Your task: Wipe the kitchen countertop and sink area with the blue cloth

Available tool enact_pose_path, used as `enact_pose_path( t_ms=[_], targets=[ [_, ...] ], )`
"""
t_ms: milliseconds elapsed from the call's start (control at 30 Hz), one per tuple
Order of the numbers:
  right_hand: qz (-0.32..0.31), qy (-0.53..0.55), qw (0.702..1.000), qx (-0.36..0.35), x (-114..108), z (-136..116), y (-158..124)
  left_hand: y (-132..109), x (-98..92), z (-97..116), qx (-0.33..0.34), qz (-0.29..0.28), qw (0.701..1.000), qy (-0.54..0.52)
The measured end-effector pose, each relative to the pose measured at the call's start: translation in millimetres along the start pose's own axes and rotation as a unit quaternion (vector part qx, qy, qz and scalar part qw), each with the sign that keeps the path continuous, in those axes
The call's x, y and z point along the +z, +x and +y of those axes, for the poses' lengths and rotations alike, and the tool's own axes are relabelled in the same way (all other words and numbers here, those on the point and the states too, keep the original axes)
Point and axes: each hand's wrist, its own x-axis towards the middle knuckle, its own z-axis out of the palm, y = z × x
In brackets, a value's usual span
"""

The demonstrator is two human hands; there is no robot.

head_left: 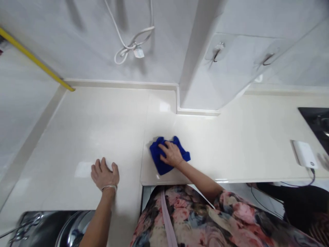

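Note:
A crumpled blue cloth (159,161) lies on the pale, glossy countertop (123,113), just left of the wall corner that juts out. My right hand (172,154) presses down on it, fingers bent over the fabric, some folds sticking out around them. Further left, my left hand (105,175) rests palm down on the bare counter near the sink, its fingers spread and holding nothing. A bracelet circles the left wrist.
At lower left is a dark sink (46,226) with a tap. A yellow pipe (36,60) and a knotted white cable (131,46) run along the walls. On the right are a white box (305,154) with a cord, a black hob (317,120) and another person's dark clothing (298,202).

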Motion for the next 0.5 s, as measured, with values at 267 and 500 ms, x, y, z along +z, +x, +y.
enact_pose_path(
  t_ms=[267, 500],
  targets=[
    [0.112, -0.103, 0.949, 0.277, -50, 144, -37, 0, -0.3, 4, 0.005, 0.013, 1.0, -0.006],
    [0.071, -0.118, 0.954, 0.268, -40, 121, 29, -3, 1.9, 4, 0.018, 0.022, 1.0, -0.012]
  ],
)
